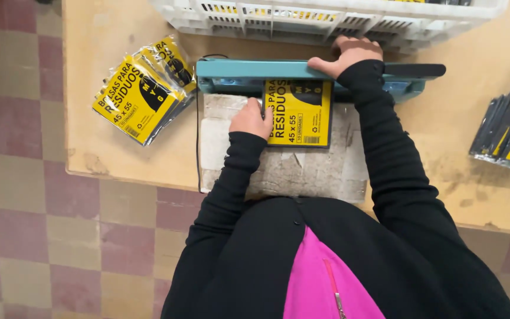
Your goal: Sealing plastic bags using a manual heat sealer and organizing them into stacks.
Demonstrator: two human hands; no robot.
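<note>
A teal heat sealer point(255, 70) lies across the wooden table, its arm lowered. My right hand point(348, 53) presses down on top of that arm. A yellow packet of black bags point(299, 113) lies flat on a grey worn board point(290, 171), its top edge under the sealer arm. My left hand point(251, 120) rests at the packet's left edge, fingers curled against it. Both arms wear black sleeves.
A fanned pile of yellow packets point(143, 88) sits at the left of the table point(101, 147). More packets point(509, 130) lie at the right edge. A white slotted crate point(326, 18) stands behind the sealer. A black cord point(197, 142) runs down the board's left side. Checked floor tiles lie left.
</note>
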